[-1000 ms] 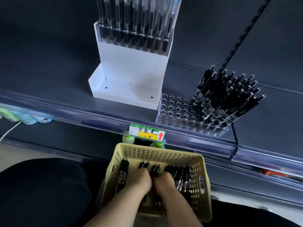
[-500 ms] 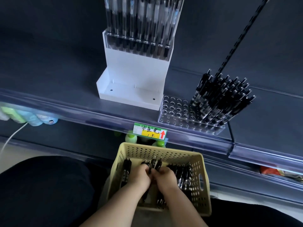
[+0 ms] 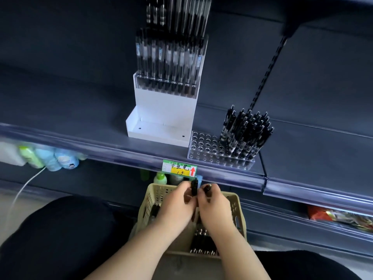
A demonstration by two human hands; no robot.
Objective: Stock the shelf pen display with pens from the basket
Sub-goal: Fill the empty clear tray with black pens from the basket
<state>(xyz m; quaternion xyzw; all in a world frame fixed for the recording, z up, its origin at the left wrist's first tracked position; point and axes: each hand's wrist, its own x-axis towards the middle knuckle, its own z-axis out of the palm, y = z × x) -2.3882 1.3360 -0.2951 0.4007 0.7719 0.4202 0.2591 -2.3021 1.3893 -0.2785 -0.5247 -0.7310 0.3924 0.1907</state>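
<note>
Moved: both hands, risen from deep in the basket (image 3: 150, 201) to its 12 o'clock rim. Left hand (image 3: 177, 204) grips a black pen (image 3: 194, 187) upright; right hand (image 3: 215, 204) pinches a second pen (image 3: 207, 187). Destination: clear holed display (image 3: 202, 147) at 1 o'clock, with its 9 o'clock holes vacant. Insertion likely next.

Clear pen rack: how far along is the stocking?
Done: clear rack holds black pens on its right. In hand: left hand and right hand each grip a pen over the basket. Left: its left holes are empty; loose pens lie in the basket.
</note>
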